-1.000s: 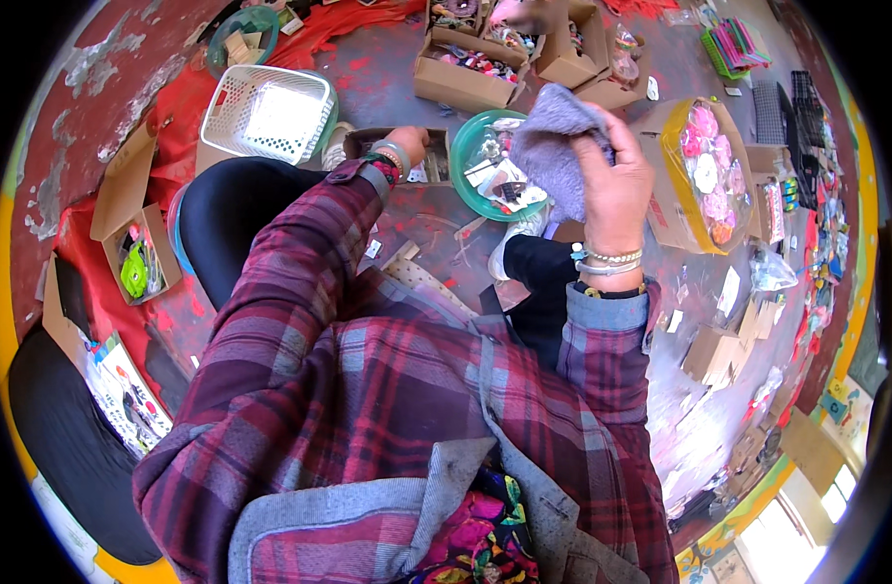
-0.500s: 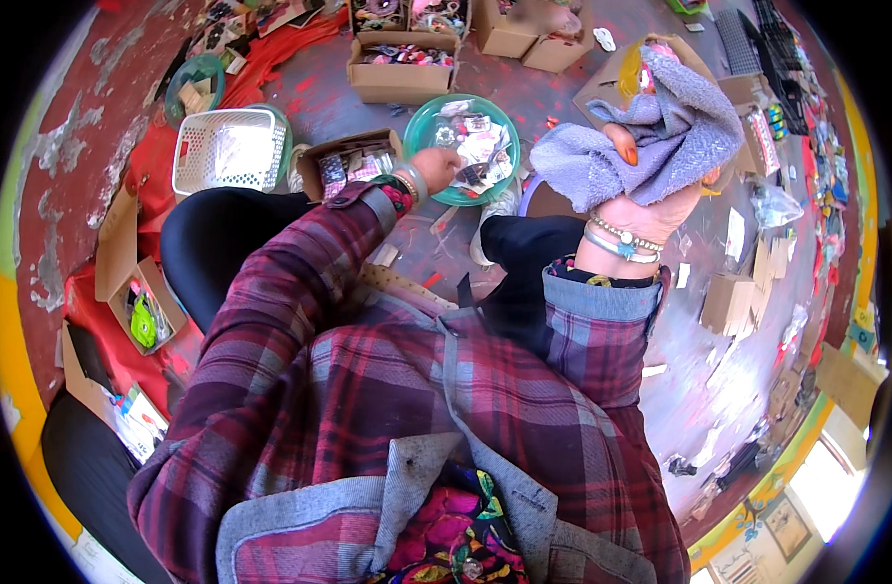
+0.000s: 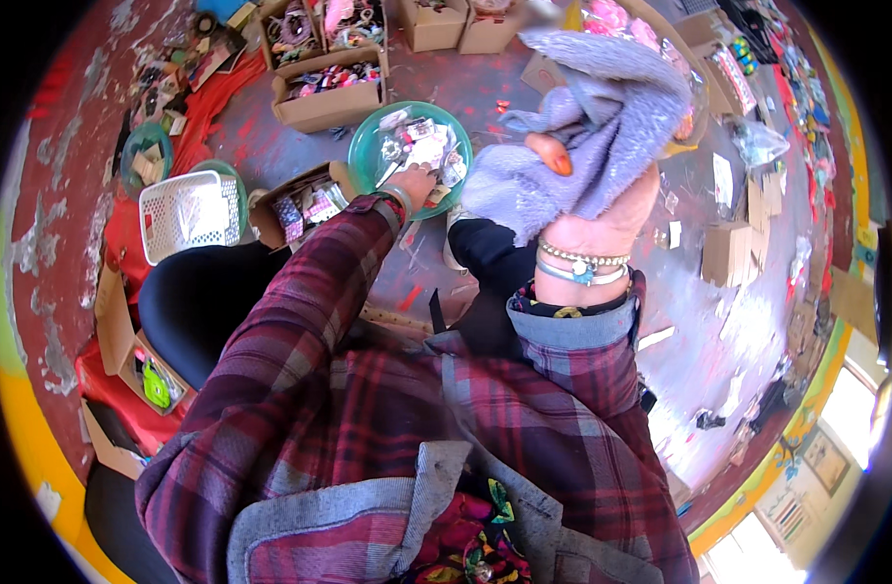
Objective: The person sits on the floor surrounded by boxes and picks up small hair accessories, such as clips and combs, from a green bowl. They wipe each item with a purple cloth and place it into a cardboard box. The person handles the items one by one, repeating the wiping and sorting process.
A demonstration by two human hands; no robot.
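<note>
My right hand [image 3: 601, 216] is closed around a fluffy lavender cloth [image 3: 616, 107], its orange-nailed thumb pressing on the near folds. The cloth hangs in the air over my right knee and hides most of the fingers. My left hand [image 3: 414, 184] reaches over the near rim of a round teal basin [image 3: 358, 146], its fingers stretched out onto the contents. In that basin lies a jumble of small white cards and little packets [image 3: 426, 146]. Whether the left fingertips touch any one packet is too small to make out.
Beside the basin stand a cardboard box of small packets [image 3: 305, 209] and a white plastic basket [image 3: 159, 219]. Farther off are open cartons of hair accessories [image 3: 319, 112]. Behind the cloth, a large container holds pink items [image 3: 611, 18]. Folded cardboard [image 3: 728, 253] lies at right.
My left hand has moved down and left with the shifting view, its fingers now stretched out into the basin. The right hand still holds the cloth, which has swung leftward and changed its folds.
</note>
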